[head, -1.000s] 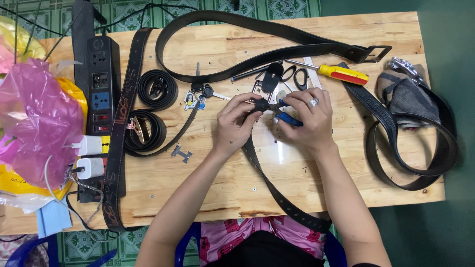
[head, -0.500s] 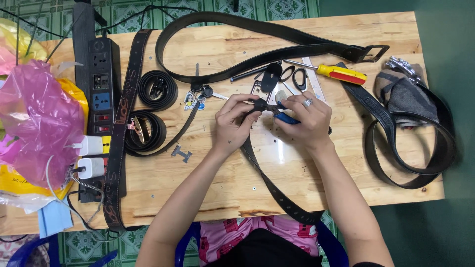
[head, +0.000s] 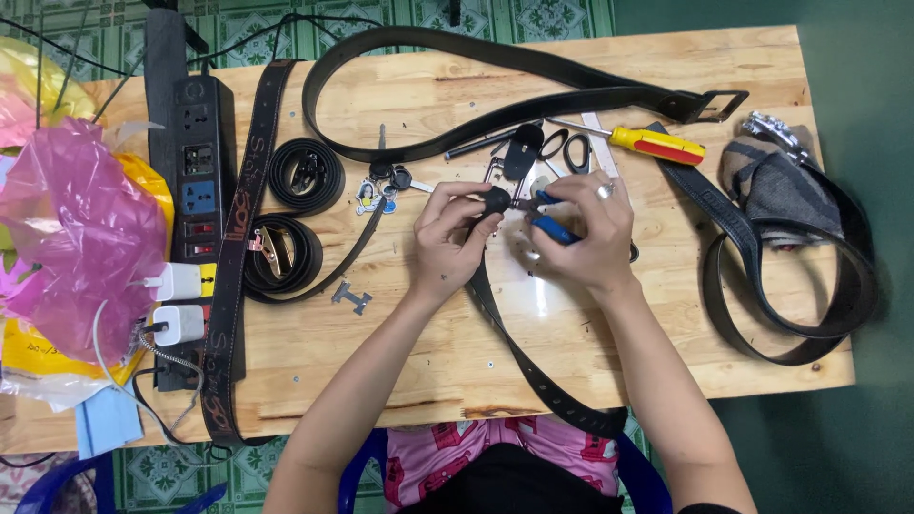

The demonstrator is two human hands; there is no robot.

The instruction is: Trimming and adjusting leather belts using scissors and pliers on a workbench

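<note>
At the bottom centre of the frame, the black belt [head: 533, 366] is seen hanging over the near edge of the counter [head: 400, 366] and running up towards the middle; its upper end is clamped between the fingers of the left hand [head: 455, 238], and the dark rounded end is pinched at the fingertips; the right hand [head: 583, 228] is closed on blue-handled pliers [head: 552, 227], whose tip is brought against that belt end. Compared with a second ago, the two hands are held in almost the same spot, just above the centre of the frame, close together but not quite touching; only a slight turn of the pliers and a small shift of the left fingers can be made out, so the work on the belt end is judged to be going on in place rather than finished. To the left, a small metal buckle piece [head: 351, 297] lies unmoved, with two coiled belts [head: 283, 253] beyond it. Further up, scissors [head: 564, 150] and a yellow-and-red screwdriver [head: 657, 145] rest unchanged; a long black belt [head: 457, 46] loops across the top; a power strip [head: 198, 171] lies at the upper left.
</note>
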